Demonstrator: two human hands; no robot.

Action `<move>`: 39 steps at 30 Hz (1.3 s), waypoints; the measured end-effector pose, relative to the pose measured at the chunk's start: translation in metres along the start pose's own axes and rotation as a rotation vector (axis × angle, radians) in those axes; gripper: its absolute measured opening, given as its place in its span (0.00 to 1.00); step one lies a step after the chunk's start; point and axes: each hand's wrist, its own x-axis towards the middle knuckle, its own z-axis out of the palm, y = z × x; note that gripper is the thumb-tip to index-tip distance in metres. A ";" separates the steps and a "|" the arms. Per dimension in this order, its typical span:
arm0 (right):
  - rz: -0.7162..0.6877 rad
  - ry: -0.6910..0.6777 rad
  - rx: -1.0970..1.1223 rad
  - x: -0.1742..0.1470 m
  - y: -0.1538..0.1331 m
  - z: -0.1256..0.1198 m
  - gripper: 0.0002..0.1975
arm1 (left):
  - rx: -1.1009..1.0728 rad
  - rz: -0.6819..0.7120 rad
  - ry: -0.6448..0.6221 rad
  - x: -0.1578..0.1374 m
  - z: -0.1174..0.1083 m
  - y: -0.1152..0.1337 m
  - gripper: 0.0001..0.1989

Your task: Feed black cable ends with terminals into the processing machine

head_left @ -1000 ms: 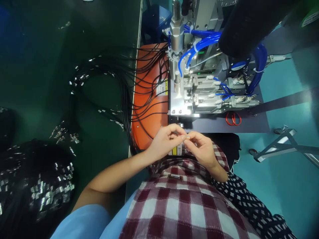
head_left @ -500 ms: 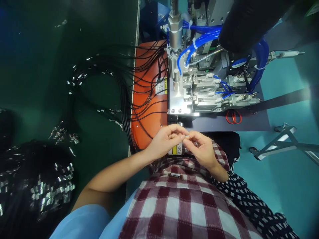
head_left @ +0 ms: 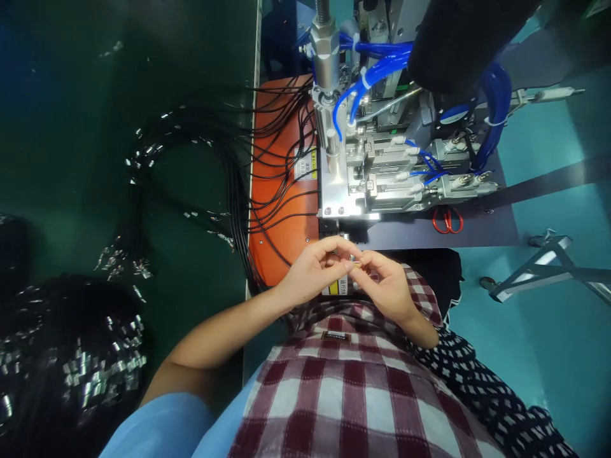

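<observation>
I wear a checked apron (head_left: 348, 401) — deep maroon and white squares, with dusty purplish ones between, crossed by fine stitched lines. A small dark label (head_left: 335, 336) with pale, unreadable lettering sits on it. My left sleeve (head_left: 160, 423) is plain light blue and short. My left hand (head_left: 312, 267) and right hand (head_left: 387, 286) are bare. Black cloth (head_left: 482, 381) with small white shapes shows at my right — sleeve or otherwise, I cannot tell.

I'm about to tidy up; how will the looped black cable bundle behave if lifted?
The black cable bundle looks floppy, given its loose curve. It is probably heavyish, being many cables thick, and could tug back where it fans out across the orange plate.
</observation>
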 end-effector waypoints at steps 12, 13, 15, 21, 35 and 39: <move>-0.013 0.017 0.010 0.000 0.002 -0.001 0.07 | -0.068 -0.105 0.134 -0.001 -0.001 -0.006 0.10; -0.013 0.020 0.008 0.000 0.002 -0.001 0.07 | -0.065 -0.103 0.129 -0.001 -0.001 -0.005 0.11; -0.014 0.021 -0.001 0.000 0.002 -0.001 0.07 | -0.038 -0.098 0.113 -0.001 -0.001 -0.003 0.11; -0.033 0.019 -0.041 -0.002 0.004 0.001 0.08 | 0.128 -0.015 0.141 -0.001 0.002 -0.004 0.08; 0.004 0.004 -0.043 0.005 -0.012 -0.023 0.06 | 0.125 -0.048 0.150 -0.001 0.004 -0.002 0.06; -0.030 0.006 -0.063 0.007 -0.011 -0.021 0.05 | 0.096 -0.060 0.137 -0.001 0.004 -0.001 0.06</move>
